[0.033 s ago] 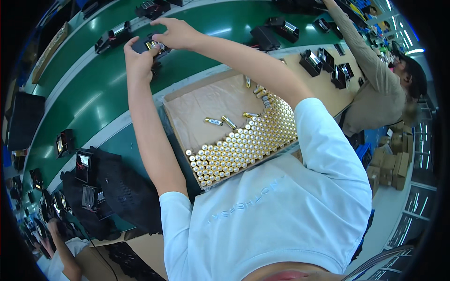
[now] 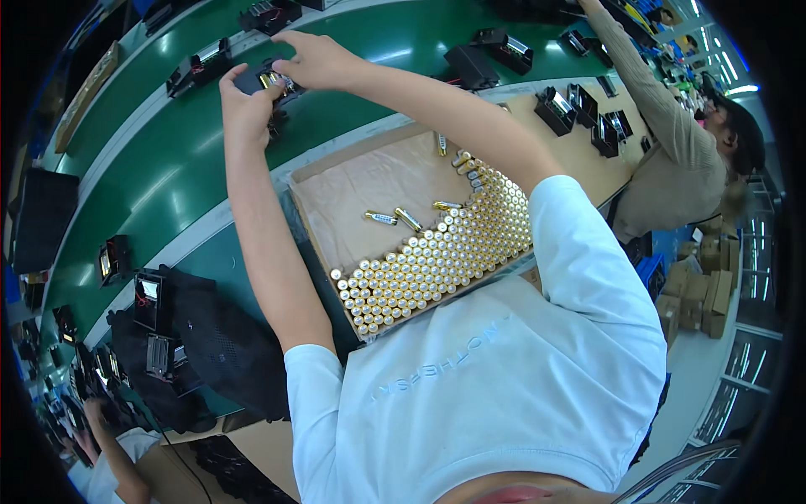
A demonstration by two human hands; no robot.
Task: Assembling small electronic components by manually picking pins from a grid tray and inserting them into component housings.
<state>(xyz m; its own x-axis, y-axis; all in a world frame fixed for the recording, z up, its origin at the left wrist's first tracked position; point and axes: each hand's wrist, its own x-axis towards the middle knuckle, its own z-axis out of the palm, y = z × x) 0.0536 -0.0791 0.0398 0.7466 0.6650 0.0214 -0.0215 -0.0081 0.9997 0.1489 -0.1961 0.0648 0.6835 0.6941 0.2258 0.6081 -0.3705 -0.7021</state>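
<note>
We see both hands raised over the green conveyor belt [image 2: 168, 181]. Left hand [image 2: 245, 105] grips a small black device [image 2: 267, 81] from below; right hand [image 2: 317, 60] pinches at its top, where a gold battery shows. Cardboard box [image 2: 336, 197] of upright gold batteries [image 2: 437, 260] sits just below.

Both arms stretched forward, left hand [image 2: 243, 105] and right hand [image 2: 315, 60] close together, fingers curled in a pinch

Factory assembly line: green conveyor belt [image 2: 168, 193], battery tray [image 2: 353, 202].
</note>
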